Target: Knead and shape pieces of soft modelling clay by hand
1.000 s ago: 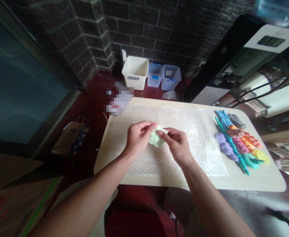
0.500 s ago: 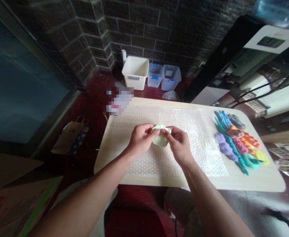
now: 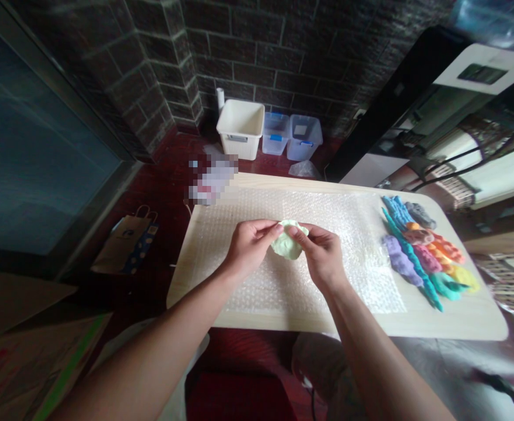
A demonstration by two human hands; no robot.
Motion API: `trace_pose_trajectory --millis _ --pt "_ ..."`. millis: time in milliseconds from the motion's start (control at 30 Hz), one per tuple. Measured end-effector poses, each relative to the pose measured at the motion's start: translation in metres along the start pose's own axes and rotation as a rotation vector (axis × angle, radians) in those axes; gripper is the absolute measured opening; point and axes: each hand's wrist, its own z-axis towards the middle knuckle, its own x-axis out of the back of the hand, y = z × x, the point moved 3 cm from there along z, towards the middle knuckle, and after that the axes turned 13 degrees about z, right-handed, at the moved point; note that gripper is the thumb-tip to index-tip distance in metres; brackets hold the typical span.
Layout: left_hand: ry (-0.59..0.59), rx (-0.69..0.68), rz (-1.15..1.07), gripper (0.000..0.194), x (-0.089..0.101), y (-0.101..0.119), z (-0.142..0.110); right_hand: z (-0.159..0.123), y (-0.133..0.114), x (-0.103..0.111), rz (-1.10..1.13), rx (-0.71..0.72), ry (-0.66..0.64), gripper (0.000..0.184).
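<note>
A flattened, uneven piece of pale green modelling clay (image 3: 287, 247) is held between both hands above the table. My left hand (image 3: 248, 242) pinches its left edge, with the thumb on the near face. On the opposite side, my right hand (image 3: 324, 251) grips the clay, its thumb pressed onto the upper face. The fingers behind the clay are partly hidden. Beneath the hands lies a sheet of bubble wrap (image 3: 257, 286) spread over the pale wooden table (image 3: 458, 324).
Several coloured lumps and strips of clay, including a purple lump (image 3: 400, 260) and a teal strip (image 3: 414, 263), lie at the table's right. Beyond the far edge stand a white bin (image 3: 241, 126) and two clear boxes (image 3: 303, 140). A paper bag (image 3: 123, 242) stands on the floor at left.
My thumbs have moved farther apart, showing more of the clay's face. The clay looks wider and slightly turned. Both hands have shifted only a little.
</note>
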Motion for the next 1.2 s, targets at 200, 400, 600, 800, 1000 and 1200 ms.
trace_pose_trajectory --millis 200,400,600,800,1000,1200 --pt "0.140 0.051 -0.014 0.029 0.009 -0.005 0.002 0.002 0.005 0.003 0.040 0.021 0.041 0.019" --pt "0.134 0.050 0.007 0.028 0.007 -0.002 0.002 0.001 0.006 0.004 0.022 0.057 0.059 0.017" --pt "0.023 0.129 -0.076 0.033 0.000 -0.001 0.000 0.002 0.006 0.003 0.053 0.047 0.069 0.017" --pt "0.016 0.126 -0.113 0.035 0.001 -0.001 0.000 0.002 0.006 0.001 0.112 -0.018 0.030 0.023" --pt "-0.026 0.142 -0.184 0.032 -0.002 -0.001 0.000 0.004 0.007 0.010 0.037 0.066 0.093 0.018" --pt "-0.044 0.161 -0.140 0.034 -0.003 -0.003 0.001 0.002 0.005 0.003 0.078 0.021 0.056 0.020"
